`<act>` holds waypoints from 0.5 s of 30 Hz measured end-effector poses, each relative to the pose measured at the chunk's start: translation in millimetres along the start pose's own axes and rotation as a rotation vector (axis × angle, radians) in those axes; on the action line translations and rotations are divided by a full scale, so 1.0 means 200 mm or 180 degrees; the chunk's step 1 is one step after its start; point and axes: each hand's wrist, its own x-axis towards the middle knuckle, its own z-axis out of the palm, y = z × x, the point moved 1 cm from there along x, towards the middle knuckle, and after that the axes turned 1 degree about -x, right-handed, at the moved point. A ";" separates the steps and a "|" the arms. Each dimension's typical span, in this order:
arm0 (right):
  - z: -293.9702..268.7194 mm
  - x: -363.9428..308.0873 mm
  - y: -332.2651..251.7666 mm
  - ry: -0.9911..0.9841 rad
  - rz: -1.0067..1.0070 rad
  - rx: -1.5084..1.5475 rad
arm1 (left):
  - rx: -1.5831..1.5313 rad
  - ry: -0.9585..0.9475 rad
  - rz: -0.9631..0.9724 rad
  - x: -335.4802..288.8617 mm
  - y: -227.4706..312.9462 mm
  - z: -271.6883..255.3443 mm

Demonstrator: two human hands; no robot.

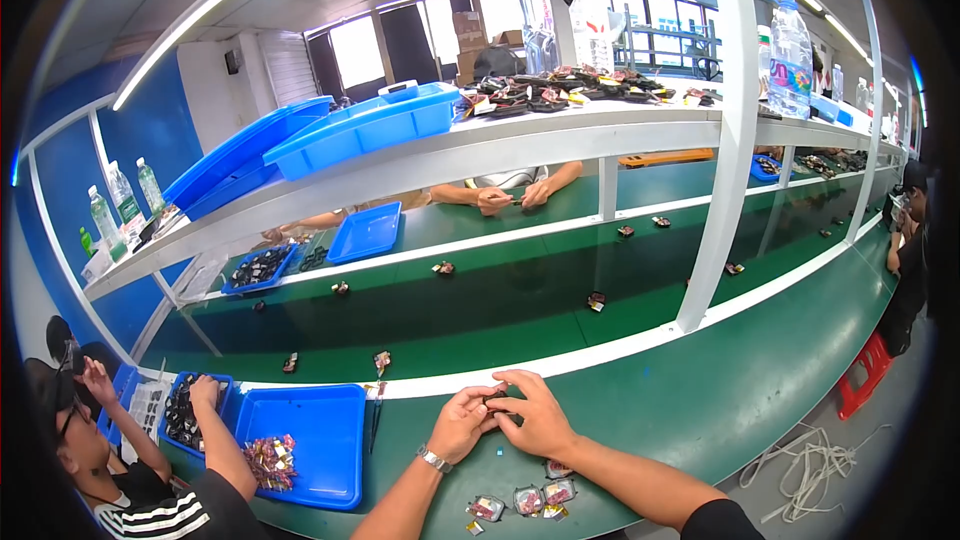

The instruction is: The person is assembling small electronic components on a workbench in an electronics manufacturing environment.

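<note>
Over the green bench, my left hand (458, 426) and my right hand (540, 424) meet with fingertips closed around a small black part (494, 400). Fingers cover most of it, so its exact kind stays hidden. A tiny pale-blue square (500, 451) lies on the bench just below my hands. Several small clear-and-dark electronic assemblies (528, 500) with pinkish and yellow bits lie nearer me, between my forearms. Left of my left hand, a thin dark pen-like tool (375, 422) rests beside a blue tray (345, 440) with a pile of small reddish-gold parts (270, 462).
A co-worker at the left reaches into a blue bin of black parts (182, 418). Beyond the white rail (560, 352), small assemblies (382, 361) sit spaced along a green belt (500, 315). White posts (728, 160) hold a shelf with blue trays (365, 130), black parts and bottles. Another person's hands (515, 198) work opposite.
</note>
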 end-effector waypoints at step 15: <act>0.04 -0.02 0.03 0.0249 0.0150 0.0110 | -0.0095 -0.0016 0.0089 0.01 -0.04 0.00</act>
